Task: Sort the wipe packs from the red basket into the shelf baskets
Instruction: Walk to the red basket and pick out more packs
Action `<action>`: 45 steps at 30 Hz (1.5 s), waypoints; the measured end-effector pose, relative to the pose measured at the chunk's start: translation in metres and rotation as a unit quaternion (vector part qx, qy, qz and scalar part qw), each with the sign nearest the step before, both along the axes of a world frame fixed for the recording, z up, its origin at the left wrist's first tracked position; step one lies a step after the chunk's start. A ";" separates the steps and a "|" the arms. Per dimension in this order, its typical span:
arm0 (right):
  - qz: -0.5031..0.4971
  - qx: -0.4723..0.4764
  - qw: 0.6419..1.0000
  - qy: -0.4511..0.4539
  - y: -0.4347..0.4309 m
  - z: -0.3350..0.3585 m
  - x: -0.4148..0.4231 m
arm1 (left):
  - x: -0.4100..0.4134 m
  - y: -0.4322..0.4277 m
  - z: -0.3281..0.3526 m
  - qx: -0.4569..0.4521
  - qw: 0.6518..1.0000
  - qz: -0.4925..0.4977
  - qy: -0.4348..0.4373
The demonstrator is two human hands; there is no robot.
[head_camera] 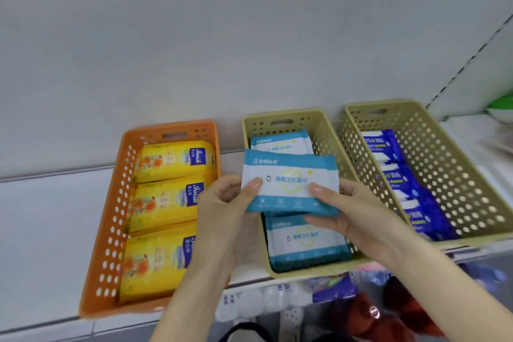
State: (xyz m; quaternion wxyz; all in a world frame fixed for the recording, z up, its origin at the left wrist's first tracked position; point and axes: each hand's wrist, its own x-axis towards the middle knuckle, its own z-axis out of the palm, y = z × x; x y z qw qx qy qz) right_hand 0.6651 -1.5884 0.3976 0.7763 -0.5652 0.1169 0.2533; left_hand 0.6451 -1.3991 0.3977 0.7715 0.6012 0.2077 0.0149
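Both hands are clamped on one teal-and-white wipe pack (291, 175): the left hand (222, 203) pinches its left end and the right hand (349, 214) its right end, thumbs on the front face, so the pack spans between the two grips. Just below the grip sits the middle beige basket (324, 133), holding matching packs (305, 239) beyond and nearer than the held one. Left of the grip stands the orange basket (111, 216) of yellow packs (166, 203), and right of it a second beige basket (444, 161) with dark blue packs (388, 153).

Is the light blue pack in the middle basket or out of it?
Out: left hand and right hand hold the pack above the basket.
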 end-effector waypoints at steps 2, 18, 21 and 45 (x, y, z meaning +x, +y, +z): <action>-0.014 -0.021 0.999 -0.021 0.006 -0.004 -0.006 | -0.002 -0.001 -0.002 0.007 1.000 -0.023 -0.009; -0.053 -0.315 0.946 -0.058 0.010 -0.047 0.028 | 0.007 0.016 -0.045 0.589 0.778 -0.213 -0.048; -0.022 -0.441 0.894 -0.080 0.010 -0.050 0.029 | 0.008 0.015 -0.050 0.603 0.769 -0.203 -0.052; 0.274 -0.653 0.648 -0.281 0.024 -0.062 0.038 | 0.006 0.015 -0.048 0.536 0.818 -0.192 -0.081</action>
